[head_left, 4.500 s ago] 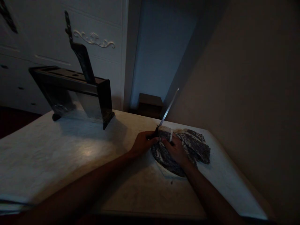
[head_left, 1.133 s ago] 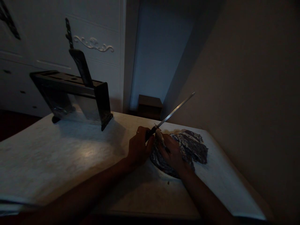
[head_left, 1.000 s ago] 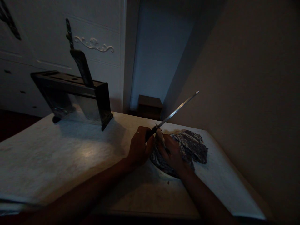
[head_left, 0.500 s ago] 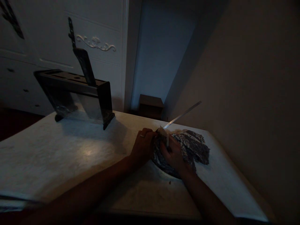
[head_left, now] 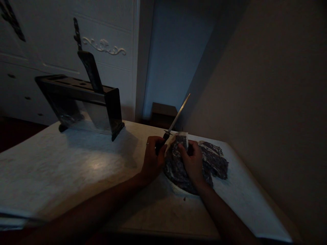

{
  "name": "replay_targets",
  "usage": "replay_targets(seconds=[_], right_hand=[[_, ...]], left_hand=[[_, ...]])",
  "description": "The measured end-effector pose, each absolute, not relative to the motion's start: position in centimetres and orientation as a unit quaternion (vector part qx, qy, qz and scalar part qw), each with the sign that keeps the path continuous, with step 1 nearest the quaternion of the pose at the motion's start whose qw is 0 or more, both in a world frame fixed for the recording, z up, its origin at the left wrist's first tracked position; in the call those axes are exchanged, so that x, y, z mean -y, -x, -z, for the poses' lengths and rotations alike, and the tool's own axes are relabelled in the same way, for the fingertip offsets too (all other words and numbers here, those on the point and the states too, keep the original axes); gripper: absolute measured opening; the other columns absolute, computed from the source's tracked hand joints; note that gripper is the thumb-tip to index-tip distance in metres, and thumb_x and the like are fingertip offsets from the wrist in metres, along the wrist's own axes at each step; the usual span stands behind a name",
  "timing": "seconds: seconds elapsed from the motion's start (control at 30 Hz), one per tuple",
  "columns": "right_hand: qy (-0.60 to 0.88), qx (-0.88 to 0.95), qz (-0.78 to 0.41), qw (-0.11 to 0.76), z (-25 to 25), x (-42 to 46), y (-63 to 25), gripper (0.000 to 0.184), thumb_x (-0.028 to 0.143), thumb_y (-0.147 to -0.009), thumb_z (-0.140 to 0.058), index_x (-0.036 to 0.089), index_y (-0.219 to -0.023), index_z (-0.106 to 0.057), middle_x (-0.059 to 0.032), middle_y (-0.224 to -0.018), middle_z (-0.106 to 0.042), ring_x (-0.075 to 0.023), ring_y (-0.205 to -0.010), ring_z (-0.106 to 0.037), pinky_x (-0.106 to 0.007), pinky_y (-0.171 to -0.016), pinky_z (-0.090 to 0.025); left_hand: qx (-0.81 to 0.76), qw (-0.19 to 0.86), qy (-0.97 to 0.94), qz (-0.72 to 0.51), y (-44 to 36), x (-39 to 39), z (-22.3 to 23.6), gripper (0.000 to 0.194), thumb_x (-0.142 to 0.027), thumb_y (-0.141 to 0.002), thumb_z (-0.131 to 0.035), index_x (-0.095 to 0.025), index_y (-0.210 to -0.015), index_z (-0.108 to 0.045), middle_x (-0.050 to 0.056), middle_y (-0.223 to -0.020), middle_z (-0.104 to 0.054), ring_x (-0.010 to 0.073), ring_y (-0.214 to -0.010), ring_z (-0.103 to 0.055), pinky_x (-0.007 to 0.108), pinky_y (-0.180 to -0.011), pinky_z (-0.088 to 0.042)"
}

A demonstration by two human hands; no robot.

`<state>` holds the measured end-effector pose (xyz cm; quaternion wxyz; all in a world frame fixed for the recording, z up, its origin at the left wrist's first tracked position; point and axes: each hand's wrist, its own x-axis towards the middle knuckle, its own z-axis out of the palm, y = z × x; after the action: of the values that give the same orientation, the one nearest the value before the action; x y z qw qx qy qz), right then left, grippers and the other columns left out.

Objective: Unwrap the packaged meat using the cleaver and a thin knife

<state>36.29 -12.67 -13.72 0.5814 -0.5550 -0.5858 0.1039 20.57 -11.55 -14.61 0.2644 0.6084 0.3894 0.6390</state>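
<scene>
My left hand (head_left: 152, 158) is closed around the black handle of a sharpening steel (head_left: 179, 113). Its thin metal rod slants up and to the right, above the far table edge. My right hand (head_left: 191, 161) pinches a fold of dark cloth (head_left: 176, 173) with a pale pattern, just right of the steel's handle. The rest of that cloth lies bunched beneath both hands and spreads to the right. Under it shows the pale curved rim of something round (head_left: 182, 192), mostly covered.
A knife block (head_left: 112, 109) with clear sides stands at the table's back left, holding a black-handled cleaver (head_left: 90, 69). The pale tabletop (head_left: 84, 170) ends near the wall on the right (head_left: 268, 119). White cabinet doors (head_left: 109, 20) and a brown box (head_left: 165, 110) are behind.
The steel's rod has swung more upright and left, and its handle and guard now show. My left hand has shifted slightly left. A fold of cloth now stands raised in my right hand.
</scene>
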Motion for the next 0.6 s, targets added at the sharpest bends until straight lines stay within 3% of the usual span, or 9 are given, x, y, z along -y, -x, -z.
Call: replay_targets(seconds=[0.1, 0.27, 0.47, 0.6], right_hand=[[0.538, 0.516, -0.246, 0.619, 13.5, 12.3, -36.2, 0.024, 0.043, -0.080, -0.070, 0.021, -0.084, -0.062, 0.0045, -0.070, -0.057, -0.0145, -0.067, -0.051, -0.027, -0.065, -0.043], [0.441, 0.419, -0.479, 0.633, 12.9, 12.5, -35.5, 0.027, 0.046, -0.075, -0.074, 0.023, -0.086, -0.066, 0.0028, -0.075, -0.068, -0.0160, -0.069, -0.063, -0.029, -0.067, -0.050], [0.383, 0.351, -0.581, 0.626, 13.1, 12.7, -35.4, 0.021, 0.042, -0.076, -0.074, 0.023, -0.078, -0.065, 0.0042, -0.070, -0.069, -0.0119, -0.059, -0.063, -0.024, -0.056, -0.052], [0.344, 0.362, -0.619, 0.607, 13.6, 12.4, -35.7, 0.021, 0.043, -0.077, -0.068, 0.023, -0.083, -0.068, -0.0001, -0.078, -0.073, -0.0172, -0.069, -0.068, -0.030, -0.060, -0.056]], left_hand=[[-0.381, 0.267, -0.614, -0.638, -20.7, 11.9, 14.4, 0.014, -0.017, -0.088, -0.054, -0.021, -0.101, -0.049, 0.003, -0.096, -0.053, 0.0167, -0.089, -0.055, 0.032, -0.079, -0.047], [-0.345, 0.264, -0.635, -0.639, -21.1, 12.6, 14.5, 0.009, -0.019, -0.091, -0.051, -0.021, -0.099, -0.048, 0.004, -0.095, -0.053, 0.0163, -0.087, -0.054, 0.031, -0.076, -0.048], [-0.311, 0.219, -0.657, -0.651, -21.1, 12.8, 14.5, 0.015, -0.013, -0.090, -0.051, -0.022, -0.102, -0.048, 0.005, -0.100, -0.052, 0.0166, -0.093, -0.053, 0.031, -0.081, -0.048], [-0.289, 0.153, -0.680, -0.656, -20.9, 12.4, 14.7, 0.018, -0.012, -0.091, -0.050, -0.021, -0.106, -0.048, 0.005, -0.101, -0.051, 0.0166, -0.094, -0.054, 0.031, -0.081, -0.047]])
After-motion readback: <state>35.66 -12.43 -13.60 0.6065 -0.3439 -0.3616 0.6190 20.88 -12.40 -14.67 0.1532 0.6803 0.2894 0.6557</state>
